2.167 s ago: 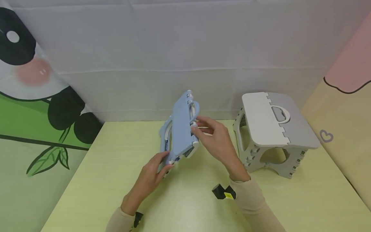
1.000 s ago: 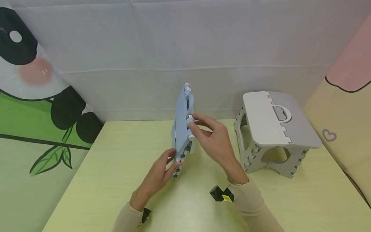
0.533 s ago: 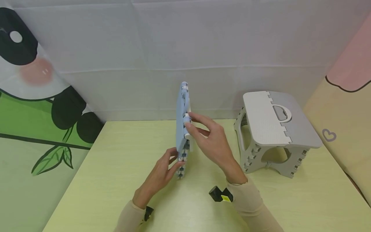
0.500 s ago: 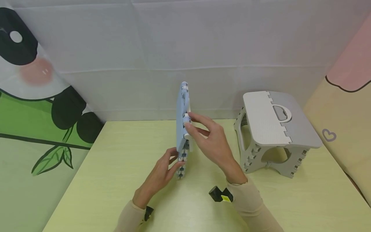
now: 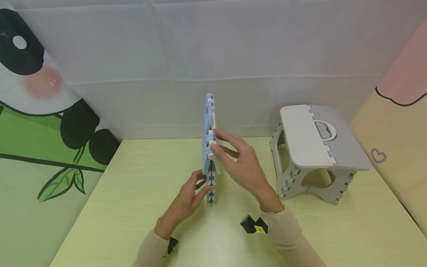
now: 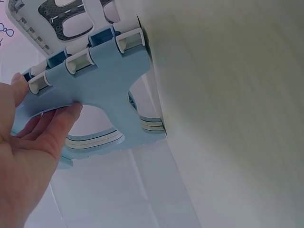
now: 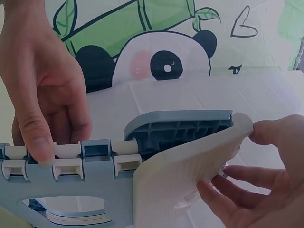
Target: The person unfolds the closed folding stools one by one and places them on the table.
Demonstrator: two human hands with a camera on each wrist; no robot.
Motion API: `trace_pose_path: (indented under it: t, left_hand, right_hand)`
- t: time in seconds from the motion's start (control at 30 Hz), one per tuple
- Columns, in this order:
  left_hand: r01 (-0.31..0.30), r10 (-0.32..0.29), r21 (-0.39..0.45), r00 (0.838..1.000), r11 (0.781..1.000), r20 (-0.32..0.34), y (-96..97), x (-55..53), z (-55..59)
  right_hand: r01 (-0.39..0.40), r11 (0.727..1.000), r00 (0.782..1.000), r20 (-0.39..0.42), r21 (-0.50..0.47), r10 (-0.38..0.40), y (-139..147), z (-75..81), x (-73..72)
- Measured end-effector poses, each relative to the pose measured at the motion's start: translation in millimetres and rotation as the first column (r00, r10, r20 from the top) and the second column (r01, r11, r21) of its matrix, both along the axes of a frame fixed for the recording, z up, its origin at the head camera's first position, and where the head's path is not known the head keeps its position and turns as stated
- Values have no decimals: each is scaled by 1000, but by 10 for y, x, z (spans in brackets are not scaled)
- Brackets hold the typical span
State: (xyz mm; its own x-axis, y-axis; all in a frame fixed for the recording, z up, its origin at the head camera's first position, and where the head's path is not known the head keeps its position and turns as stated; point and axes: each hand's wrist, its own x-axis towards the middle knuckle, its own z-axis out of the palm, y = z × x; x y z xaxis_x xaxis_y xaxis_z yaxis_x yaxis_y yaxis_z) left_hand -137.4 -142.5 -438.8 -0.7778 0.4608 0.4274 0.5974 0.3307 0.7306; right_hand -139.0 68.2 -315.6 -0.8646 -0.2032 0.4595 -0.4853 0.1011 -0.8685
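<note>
A light blue and white folding stool (image 5: 207,115) stands nearly flat-folded on the table, edge toward me. My left hand (image 5: 185,198) grips its lower near side; the left wrist view shows that hand's fingers (image 6: 61,124) reaching through a cutout of the blue leg panel (image 6: 102,80), thumb on the hinged edge. Higher up, my right hand (image 5: 243,163) pinches the hinged seat edge between thumb and fingers. In the right wrist view the white seat half (image 7: 166,185) and the blue seat half (image 7: 185,116) form a narrow V.
An unfolded white and grey folding stool (image 5: 305,137) stands to the right, its carrying handle (image 5: 328,131) on top. The pale wooden table (image 5: 143,163) meets a light cloth backdrop (image 5: 233,55). Printed panda cloth (image 5: 40,81) lines the left side.
The blue stool has turned from showing its broad blue face, tilted, to standing edge-on, and its parts have drawn closer together. My left hand shifted right; my right hand moved slightly left.
</note>
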Motion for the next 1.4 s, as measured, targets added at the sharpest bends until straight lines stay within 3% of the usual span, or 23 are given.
trace_pose_path:
  t: [0.5,0.73,0.93,1.4]
  left_hand:
    - [-29,27,24,998,999,60,-17,11,-25]
    - [-50,47,39,995,998,87,-18,9,-32]
    - [-53,48,47,994,997,102,-15,3,-44]
    - [-56,51,49,992,997,112,-31,-9,-66]
  right_hand:
    - [-35,999,997,73,4,35,44,-118,24]
    - [4,999,996,92,43,-8,86,-231,29]
    - [10,997,993,114,76,-18,127,-350,17]
    - [-72,988,984,171,134,48,134,-749,-32]
